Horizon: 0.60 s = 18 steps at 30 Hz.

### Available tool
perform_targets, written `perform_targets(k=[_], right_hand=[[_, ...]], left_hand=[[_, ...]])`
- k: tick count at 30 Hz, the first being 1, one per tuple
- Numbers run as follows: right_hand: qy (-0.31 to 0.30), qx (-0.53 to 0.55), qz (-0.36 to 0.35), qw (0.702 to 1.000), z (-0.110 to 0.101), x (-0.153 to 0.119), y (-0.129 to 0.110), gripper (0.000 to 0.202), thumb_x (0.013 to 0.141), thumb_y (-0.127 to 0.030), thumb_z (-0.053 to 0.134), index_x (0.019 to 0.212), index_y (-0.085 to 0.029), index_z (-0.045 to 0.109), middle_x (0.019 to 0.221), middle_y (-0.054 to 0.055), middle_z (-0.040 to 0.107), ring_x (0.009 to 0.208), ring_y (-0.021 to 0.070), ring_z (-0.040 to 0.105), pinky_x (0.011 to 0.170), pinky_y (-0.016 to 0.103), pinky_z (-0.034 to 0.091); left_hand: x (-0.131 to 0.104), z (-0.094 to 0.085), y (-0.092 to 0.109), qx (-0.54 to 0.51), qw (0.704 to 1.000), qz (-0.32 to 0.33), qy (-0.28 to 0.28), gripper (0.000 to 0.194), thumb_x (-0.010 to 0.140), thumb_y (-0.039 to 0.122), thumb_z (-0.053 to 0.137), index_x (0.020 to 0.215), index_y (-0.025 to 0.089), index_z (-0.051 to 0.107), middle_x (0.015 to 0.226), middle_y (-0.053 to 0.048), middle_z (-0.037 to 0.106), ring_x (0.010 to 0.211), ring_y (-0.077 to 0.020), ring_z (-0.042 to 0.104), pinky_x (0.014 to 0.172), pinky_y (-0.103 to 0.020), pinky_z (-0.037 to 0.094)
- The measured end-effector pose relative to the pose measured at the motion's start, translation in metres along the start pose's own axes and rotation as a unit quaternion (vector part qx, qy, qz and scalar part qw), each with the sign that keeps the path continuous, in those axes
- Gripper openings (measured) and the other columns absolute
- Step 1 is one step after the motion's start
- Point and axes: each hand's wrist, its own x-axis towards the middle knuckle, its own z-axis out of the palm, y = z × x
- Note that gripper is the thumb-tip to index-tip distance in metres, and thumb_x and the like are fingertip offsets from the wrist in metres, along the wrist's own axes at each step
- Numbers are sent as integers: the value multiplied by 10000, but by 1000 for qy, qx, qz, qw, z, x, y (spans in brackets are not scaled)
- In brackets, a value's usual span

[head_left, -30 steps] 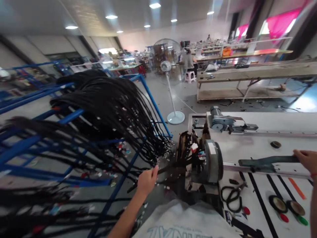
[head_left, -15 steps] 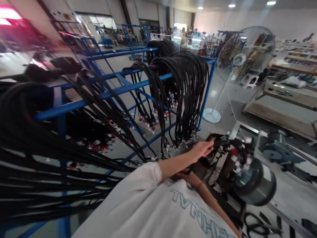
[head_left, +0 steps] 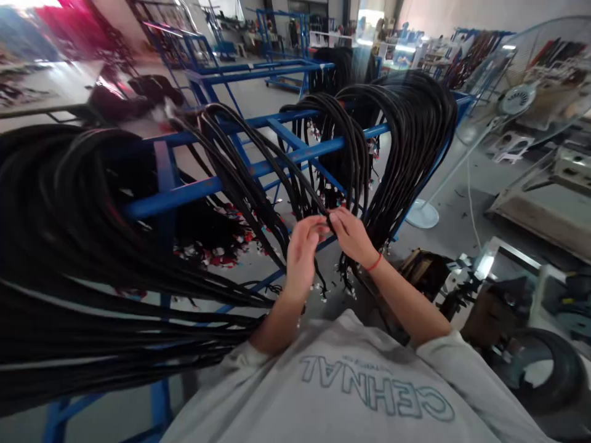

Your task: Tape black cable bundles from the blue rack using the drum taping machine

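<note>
A black cable (head_left: 295, 169) slopes down from the blue rack (head_left: 173, 200) to my two hands. My right hand (head_left: 354, 239), with a red string at its wrist, pinches this cable near its lower part. Close beside it, my left hand (head_left: 301, 252) is bent with its fingertips closed on the same cable. Below the hands a cable end with small white connectors (head_left: 323, 294) hangs down. The fingers partly hide the gripped spot. More black cables (head_left: 410, 123) hang over the rack just beyond my right hand.
A thick mass of black cables (head_left: 60, 246) drapes over the rack at left. Red and white connectors (head_left: 221, 255) cluster beneath it. At right stand a pedestal fan (head_left: 514, 101), a cardboard box (head_left: 422, 271) and a machine bench with a dark round housing (head_left: 549, 369).
My hands have come away from the box and bench side at right and are now together at the rack, on a hanging cable. The view has turned right and down.
</note>
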Motion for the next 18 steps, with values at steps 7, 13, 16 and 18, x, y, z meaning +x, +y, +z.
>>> perform_targets(k=[7,13,16,18], right_hand=[[106,-13,77,991,1,78,12,481,958,-620,470,983,-173,645,840,65,616,876,192,610,812,332,546],[-39,256,63,964,14,-2,-47,575,936,-651,506,583,-210,399,525,-48,333,493,75,304,473,227,303],[-32,222,148,963,17,-76,-4,582,907,-606,588,535,-227,350,475,-52,266,453,81,192,399,265,161],[-11,214,197,957,12,-129,38,618,872,-637,605,492,-254,302,426,-55,166,421,101,124,361,308,83]], left_hand=[[-15,-29,0,-17,996,-59,57,282,800,426,747,990,224,698,996,-30,704,749,-106,623,668,-214,499],[-5,-19,-12,6,998,-54,18,357,868,550,652,930,199,678,841,-38,688,750,-156,627,708,-277,509],[3,-4,-36,2,996,-85,-34,511,841,628,653,1136,211,660,1140,-100,698,1097,-242,636,918,-352,496],[9,13,-56,-24,981,-151,-118,601,780,639,719,1182,201,633,1133,-108,695,1125,-254,628,950,-371,480]])
